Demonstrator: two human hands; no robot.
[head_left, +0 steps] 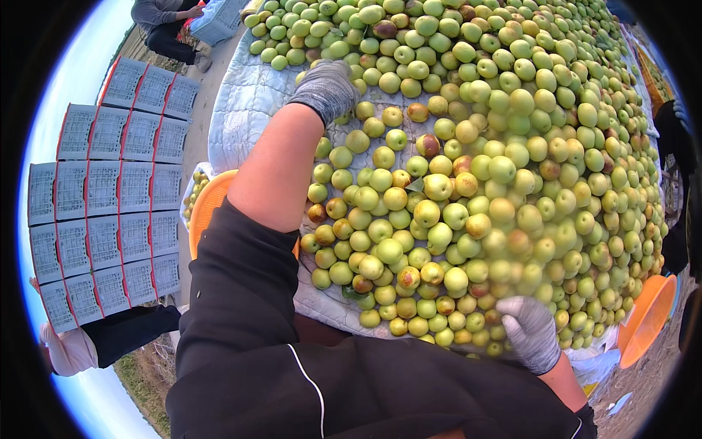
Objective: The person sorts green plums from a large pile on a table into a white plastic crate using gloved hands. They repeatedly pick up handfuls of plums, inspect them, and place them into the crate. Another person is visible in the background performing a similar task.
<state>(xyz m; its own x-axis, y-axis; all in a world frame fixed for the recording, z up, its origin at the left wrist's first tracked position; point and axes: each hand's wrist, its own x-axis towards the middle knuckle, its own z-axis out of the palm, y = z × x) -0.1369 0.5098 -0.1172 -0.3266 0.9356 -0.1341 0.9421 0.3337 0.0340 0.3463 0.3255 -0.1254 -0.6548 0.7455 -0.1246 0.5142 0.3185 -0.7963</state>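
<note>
A broad heap of green, brown-blotched jujubes (439, 187) spreads over a pale quilted cloth (245, 110). My left hand (327, 89), in a grey knit glove, reaches out to the far left edge of the fruit. Its back faces up and its fingers are bent down out of sight, so what they touch is hidden. Close to my body at the near edge of the heap, my right hand (530, 333) wears the same kind of glove. Its fingers curl inward beside the fruit; whatever lies inside them does not show.
Beneath my left forearm sits an orange basket (210, 208); another orange basket (647, 320) tilts at the right edge. Grey crates (106, 189) are stacked at left, beside a person (110, 340). Another person (164, 28) sits far left near a blue-grey crate (218, 22).
</note>
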